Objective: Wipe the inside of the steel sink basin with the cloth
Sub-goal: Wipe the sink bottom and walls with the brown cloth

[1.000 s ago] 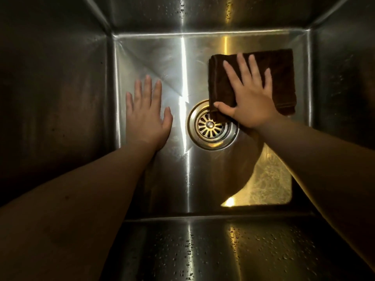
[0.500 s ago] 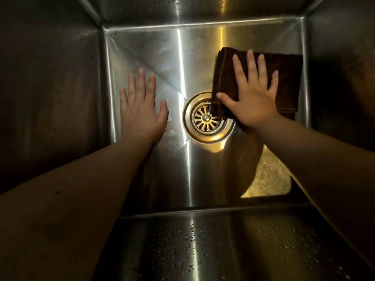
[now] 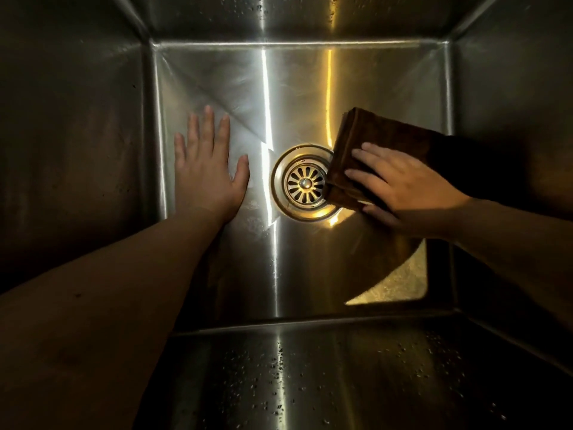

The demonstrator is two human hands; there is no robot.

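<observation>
Where the head view looks straight down into it, the steel sink basin [image 3: 310, 97] fills the whole frame, its four brushed walls rising dark around a brighter square floor. A vertical streak of white glare runs down the middle of the floor, with a warmer yellow streak to its right. The round drain strainer [image 3: 305, 183] sits at the centre of the frame, its slotted insert ringed by a shiny flange.

The folded brown cloth [image 3: 381, 135] lies on the basin floor right of centre, its left edge overlapping the right rim of the strainer and its far end lost in shadow toward the right wall [image 3: 511, 88]. The right hand [image 3: 409, 187] presses down on it. Its fingers [image 3: 369, 156] lie nearly straight and slightly apart across the top, pointing left, and the thumb runs along the cloth's lower edge — whether it tucks underneath cannot be told.

Left of the strainer, the left hand [image 3: 207, 175] rests palm-down on the bare floor, close to the left wall [image 3: 77, 135]. Its fingers [image 3: 208, 125] are straight and pointing up the frame, with the thumb spread to the side and holding nothing.

Water droplets [image 3: 279, 377] speckle the near wall at the bottom of the frame, and a few dot the far wall [image 3: 310, 17] at the top. A yellow patch of light [image 3: 400, 283] glows in the floor's lower right corner.
</observation>
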